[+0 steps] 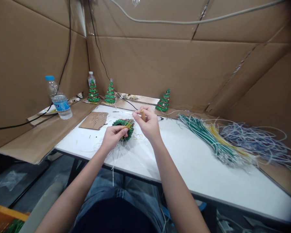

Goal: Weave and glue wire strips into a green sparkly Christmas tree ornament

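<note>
A makeshift craft workshop: cardboard walls (145,61), white worktable (181,152), bundle of green strands (206,133), small tinsel trees (110,92).

Matt cardboard walls (145,61); a smooth tabletop (184,152) with a soft sheen; a rough, glittery, tinsel-like green piece (130,132); a smooth, wooden-looking handle (143,115); a clear, glossy plastic bottle (62,105); denim trousers (97,191).

Head view — forward, downward, above table (181,158)
</note>
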Motion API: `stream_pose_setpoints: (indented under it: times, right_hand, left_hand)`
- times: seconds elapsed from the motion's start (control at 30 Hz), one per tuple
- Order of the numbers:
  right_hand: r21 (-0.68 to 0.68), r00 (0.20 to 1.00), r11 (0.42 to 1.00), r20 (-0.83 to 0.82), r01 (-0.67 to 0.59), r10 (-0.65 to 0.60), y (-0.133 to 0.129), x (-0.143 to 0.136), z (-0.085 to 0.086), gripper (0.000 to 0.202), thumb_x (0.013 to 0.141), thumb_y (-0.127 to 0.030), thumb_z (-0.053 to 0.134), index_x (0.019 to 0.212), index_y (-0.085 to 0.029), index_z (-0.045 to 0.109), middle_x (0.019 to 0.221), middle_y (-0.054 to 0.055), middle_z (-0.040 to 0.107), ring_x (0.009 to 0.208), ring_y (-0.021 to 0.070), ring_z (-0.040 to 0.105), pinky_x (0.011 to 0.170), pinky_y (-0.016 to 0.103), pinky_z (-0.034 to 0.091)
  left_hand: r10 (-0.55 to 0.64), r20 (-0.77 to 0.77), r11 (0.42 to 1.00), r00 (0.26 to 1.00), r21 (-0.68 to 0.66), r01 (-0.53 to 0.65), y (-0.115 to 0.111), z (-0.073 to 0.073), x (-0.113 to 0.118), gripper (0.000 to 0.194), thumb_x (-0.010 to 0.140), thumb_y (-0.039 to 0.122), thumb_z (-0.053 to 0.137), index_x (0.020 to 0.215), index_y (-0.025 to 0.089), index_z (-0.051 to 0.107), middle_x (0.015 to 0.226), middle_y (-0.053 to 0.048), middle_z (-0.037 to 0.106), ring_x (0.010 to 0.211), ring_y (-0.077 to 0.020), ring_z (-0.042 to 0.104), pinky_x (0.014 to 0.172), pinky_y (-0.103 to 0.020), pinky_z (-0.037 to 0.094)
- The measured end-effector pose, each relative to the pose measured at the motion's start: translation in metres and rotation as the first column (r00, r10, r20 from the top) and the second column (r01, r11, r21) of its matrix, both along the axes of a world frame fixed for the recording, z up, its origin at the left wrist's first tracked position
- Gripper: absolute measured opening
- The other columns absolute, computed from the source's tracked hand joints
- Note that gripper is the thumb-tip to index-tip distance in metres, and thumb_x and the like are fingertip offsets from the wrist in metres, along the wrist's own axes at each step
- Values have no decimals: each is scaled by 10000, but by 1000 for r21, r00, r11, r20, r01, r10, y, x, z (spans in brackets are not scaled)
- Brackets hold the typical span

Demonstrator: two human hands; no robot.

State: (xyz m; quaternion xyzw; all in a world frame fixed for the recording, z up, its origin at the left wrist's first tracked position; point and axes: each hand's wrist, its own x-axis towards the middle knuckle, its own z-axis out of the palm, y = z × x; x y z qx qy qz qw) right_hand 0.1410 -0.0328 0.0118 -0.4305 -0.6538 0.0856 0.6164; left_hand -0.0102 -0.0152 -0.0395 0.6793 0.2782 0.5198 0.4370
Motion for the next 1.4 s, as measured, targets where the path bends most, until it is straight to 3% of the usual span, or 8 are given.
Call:
stream_pose_setpoints:
  times: [0.3, 0.57, 0.8, 0.93, 1.13, 1.4]
  right_hand:
    - [78, 997, 997, 69, 19, -25, -1, -5, -2, 116, 814, -280, 601, 761, -191, 654, 880, 49, 467, 886, 201, 506, 843, 362, 445]
    - [76, 998, 997, 70, -17, 12, 3, -5, -9, 108, 790, -275, 636, 783, -179, 684, 923, 50, 450, 902, 190, 525, 861, 368, 446]
    - [39, 998, 999, 50, 28, -30, 0, -3, -4, 87, 747, -237, 644, 700, -171, 674, 899, 55, 456, 935, 211, 513, 868, 373, 432]
    - [2, 998, 999, 52, 37, -37, -3, 0, -1, 53, 699, -194, 647, 657, -165, 660, 905, 60, 456, 914, 207, 513, 790, 347, 449]
    - [12, 992, 1000, 123, 27, -28, -7, 1, 0, 118, 742, -267, 647, 735, -154, 680, 984, 72, 448, 613, 104, 436, 480, 258, 365]
    - [56, 983, 998, 182, -1, -9, -5, -1, -1, 95, 766, -233, 642, 722, -155, 673, 991, 71, 430, 707, 136, 498, 557, 284, 425]
  left_hand:
    - [6, 10, 1000, 1000, -8, -6, -1, 2, 0, 322, 760, 386, 627, 554, 139, 628, 539, -14, 587, 535, -115, 476, 549, -234, 377]
    - [0, 24, 1000, 1000, -11, 0, 1, 1, 0, 312, 760, 378, 630, 570, 131, 632, 534, -8, 586, 521, -103, 459, 535, -223, 365]
    - [10, 35, 1000, 999, -19, -9, -1, 3, 0, 302, 754, 374, 633, 572, 133, 641, 533, -9, 593, 529, -110, 478, 552, -227, 383]
    - [20, 29, 999, 999, -29, -19, -2, 3, 0, 288, 749, 358, 632, 573, 131, 645, 535, -12, 595, 532, -111, 477, 553, -228, 379]
    - [21, 19, 1000, 1000, -20, -21, -2, 3, -1, 290, 757, 345, 619, 563, 131, 636, 533, -9, 587, 531, -107, 471, 555, -227, 366]
    - [6, 14, 1000, 1000, -3, -6, 0, 2, -1, 308, 772, 359, 613, 565, 132, 628, 539, -7, 578, 533, -104, 455, 545, -228, 346]
